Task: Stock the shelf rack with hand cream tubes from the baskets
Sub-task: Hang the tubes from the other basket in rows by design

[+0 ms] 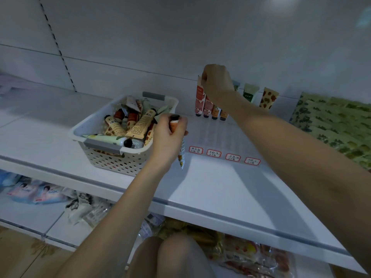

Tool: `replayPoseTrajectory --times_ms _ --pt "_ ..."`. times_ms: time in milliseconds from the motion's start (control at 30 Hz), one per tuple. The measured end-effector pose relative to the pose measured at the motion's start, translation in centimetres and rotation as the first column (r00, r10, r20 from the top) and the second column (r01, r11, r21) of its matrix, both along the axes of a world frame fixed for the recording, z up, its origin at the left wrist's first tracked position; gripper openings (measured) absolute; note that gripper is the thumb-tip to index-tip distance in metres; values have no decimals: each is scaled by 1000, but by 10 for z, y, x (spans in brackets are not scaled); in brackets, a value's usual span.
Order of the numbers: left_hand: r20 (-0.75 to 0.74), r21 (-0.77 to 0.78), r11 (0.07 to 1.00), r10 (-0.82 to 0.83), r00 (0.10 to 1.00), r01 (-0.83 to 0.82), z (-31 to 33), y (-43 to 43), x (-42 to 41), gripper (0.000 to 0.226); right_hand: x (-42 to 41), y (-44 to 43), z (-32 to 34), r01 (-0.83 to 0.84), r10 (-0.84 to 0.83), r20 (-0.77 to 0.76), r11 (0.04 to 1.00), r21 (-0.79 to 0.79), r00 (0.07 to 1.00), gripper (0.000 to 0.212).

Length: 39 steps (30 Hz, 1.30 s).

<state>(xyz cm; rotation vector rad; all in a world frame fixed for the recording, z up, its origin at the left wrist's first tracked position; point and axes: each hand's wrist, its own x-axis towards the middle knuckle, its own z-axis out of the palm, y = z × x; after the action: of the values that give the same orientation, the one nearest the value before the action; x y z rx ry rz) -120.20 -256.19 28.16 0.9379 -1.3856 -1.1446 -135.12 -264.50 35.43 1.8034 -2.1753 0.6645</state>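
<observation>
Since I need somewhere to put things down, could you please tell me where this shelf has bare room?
Bare shelf lies left of the basket, and in front of the red labels to the shelf edge. Crowded: the back right, with standing tubes and green packs.

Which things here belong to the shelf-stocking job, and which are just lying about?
Job: white perforated plastic basket of tubes; orange-patterned tube gripped by the left hand; red-and-white tube pinched by the right hand; clear plastic divider rack with red-edged labels.
Lying about: green leaf-patterned packs on the right; pale blue packets on the lower shelf.
</observation>
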Motion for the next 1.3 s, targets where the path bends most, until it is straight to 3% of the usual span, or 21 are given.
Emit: replayPoseTrajectory --times_ms 833,967,1100,1300 --pt "35 -26 999 -19 999 20 8 9 -4 7 -4 1 5 -33 36 -35 997 66 999 22" --pt "54 -80 997 -4 999 9 11 10 -2 3 -6 10 17 -110 105 73 992 56 992 22" --pt "43 -146 989 -24 999 30 21 16 4 14 -18 34 34 -157 185 279 980 -120 942 20" --pt "-170 -51 993 -111 979 104 41 44 7 16 -23 107 49 -199 274 482 959 -201 832 12"
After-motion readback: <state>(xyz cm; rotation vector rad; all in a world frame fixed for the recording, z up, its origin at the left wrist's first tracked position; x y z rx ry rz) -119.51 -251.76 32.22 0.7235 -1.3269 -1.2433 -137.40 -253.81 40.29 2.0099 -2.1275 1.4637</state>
